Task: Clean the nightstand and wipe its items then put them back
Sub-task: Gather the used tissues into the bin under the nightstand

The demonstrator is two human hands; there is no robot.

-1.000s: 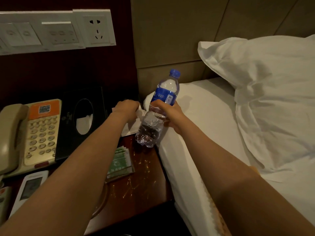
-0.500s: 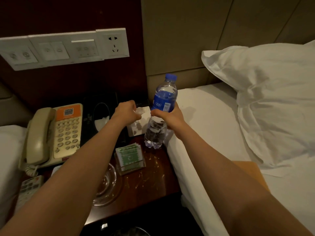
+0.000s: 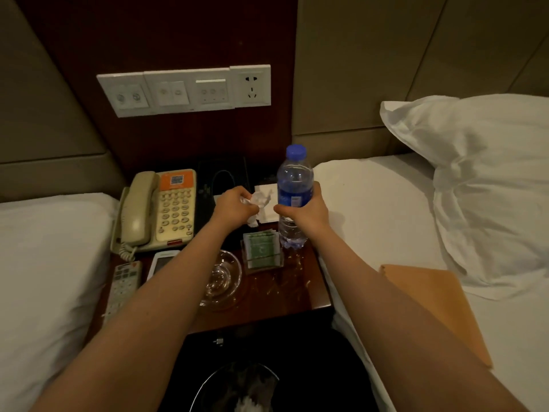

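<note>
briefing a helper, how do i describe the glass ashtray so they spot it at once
Look at the wooden nightstand between the two beds. Toward its front edge, left of the green packets and right of the white remote, sits the ashtray. It is the only round, clear glass dish there.

Blue, beige and dark red among white bedding point(image 3: 386, 209).
The clear bottle point(image 3: 295, 185) has a blue cap and label; the beige telephone point(image 3: 162, 209) an orange panel; the reddish-brown tabletop point(image 3: 285, 292) pale flecks; green-and-white packets point(image 3: 261, 248); white tissue point(image 3: 258, 200); orange-tan cloth point(image 3: 436, 304).
</note>
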